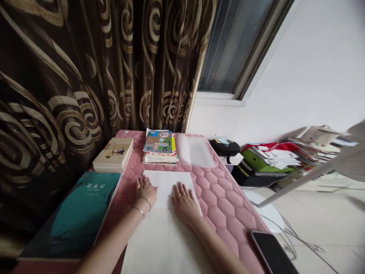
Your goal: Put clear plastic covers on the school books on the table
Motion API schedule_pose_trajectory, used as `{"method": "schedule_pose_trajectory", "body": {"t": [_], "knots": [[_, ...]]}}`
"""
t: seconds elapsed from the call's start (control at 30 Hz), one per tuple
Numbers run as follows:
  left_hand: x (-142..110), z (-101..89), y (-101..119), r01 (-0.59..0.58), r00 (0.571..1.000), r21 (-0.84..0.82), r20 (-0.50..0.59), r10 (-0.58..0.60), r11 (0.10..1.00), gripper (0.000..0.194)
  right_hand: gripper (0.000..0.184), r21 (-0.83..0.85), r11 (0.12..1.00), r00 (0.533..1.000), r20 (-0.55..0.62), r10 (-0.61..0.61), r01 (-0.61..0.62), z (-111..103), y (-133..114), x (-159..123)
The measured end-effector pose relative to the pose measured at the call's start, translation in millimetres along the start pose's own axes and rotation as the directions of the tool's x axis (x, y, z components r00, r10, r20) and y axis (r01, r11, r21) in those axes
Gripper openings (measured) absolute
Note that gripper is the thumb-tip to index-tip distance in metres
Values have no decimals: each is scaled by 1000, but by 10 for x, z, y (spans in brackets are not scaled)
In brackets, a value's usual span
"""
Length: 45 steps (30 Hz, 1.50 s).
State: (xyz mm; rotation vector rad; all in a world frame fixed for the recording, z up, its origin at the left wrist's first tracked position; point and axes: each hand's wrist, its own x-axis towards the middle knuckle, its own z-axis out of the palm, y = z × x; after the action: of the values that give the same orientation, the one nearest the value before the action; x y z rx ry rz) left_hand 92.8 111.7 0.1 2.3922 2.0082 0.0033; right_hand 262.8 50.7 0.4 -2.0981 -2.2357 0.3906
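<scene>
"What's left of the fingers?"
"Dark curtain (162, 57), then teal book (82, 205)."
"And beneath them?"
"White paper (168, 184) on pink quilted cover (219, 198); left hand (146, 192) and right hand (186, 203) flat, fingers slightly apart."
"Right of them?"
"Phone (272, 253), nearer the wearer; tiled floor (316, 205), pale wall (313, 68) beyond."

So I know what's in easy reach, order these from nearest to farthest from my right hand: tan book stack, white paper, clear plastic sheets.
1. White paper, directly under your right hand.
2. Clear plastic sheets, just beyond the paper.
3. Tan book stack, over on the far left by the curtain.
</scene>
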Motion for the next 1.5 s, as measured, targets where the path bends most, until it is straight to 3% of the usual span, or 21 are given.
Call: {"method": "schedule_pose_trajectory", "body": {"t": [0.07, 0.13, 0.17, 0.33, 0.5, 0.6, 0.8, 0.97, 1.07, 1.13, 1.23, 1.4, 1.5], "knots": [[158, -25, 170, -151, 989, -16, 3, 151, 988, 57, 59, 7, 1000, 1000, 5, -2, 2, -5, 2, -3], [293, -10, 307, -314, 949, -51, 13, 315, 948, 55, 59, 19, 1000, 1000, -3, -13, 13, -9, 18, -13], [343, 14, 347, -341, 939, -63, 15, 343, 938, 56, 59, 25, 1000, 1000, -7, -18, 19, -14, 26, -18], [420, 202, 320, -286, 958, -95, -39, 284, 953, 65, 63, 82, 997, 1000, 21, 6, -8, -103, -55, 86], [408, 260, 289, -310, 950, -82, 21, 313, 947, 63, 68, 214, 958, 981, -64, -184, 193, -163, -306, 515], [409, 218, 328, -310, 949, -74, 34, 313, 948, 60, 64, 272, 945, 983, -25, -182, 182, -129, -324, 740], [391, 152, 276, -198, 980, -101, -44, 194, 975, 60, 69, 159, 985, 996, -65, -60, 70, -34, 5, 787], [347, 126, -95, -75, 995, -52, -66, 72, 996, 67, 73, 62, 996, 995, -74, 72, -68, -30, 336, 707], [307, 71, -323, 34, 998, -19, -43, -34, 999, 67, 72, 33, 996, 995, -58, 81, -79, -41, 443, 694], [285, 10, -364, 127, 991, 3, -35, -127, 992, 66, 71, 11, 997, 996, -48, 77, -76, -48, 459, 691], [268, -86, -178, 169, 984, -10, -64, -169, 986, 59, 70, -14, 996, 995, -37, 89, -89, -61, 436, 686], [261, -77, 510, -176, 984, -122, -50, 172, 977, 58, 70, -21, 995, 995, -20, 94, -95, -65, 423, 687], [257, 13, 736, -210, 977, -163, -17, 210, 964, 57, 69, -30, 995, 995, -33, 90, -91, -46, 436, 683]]}}
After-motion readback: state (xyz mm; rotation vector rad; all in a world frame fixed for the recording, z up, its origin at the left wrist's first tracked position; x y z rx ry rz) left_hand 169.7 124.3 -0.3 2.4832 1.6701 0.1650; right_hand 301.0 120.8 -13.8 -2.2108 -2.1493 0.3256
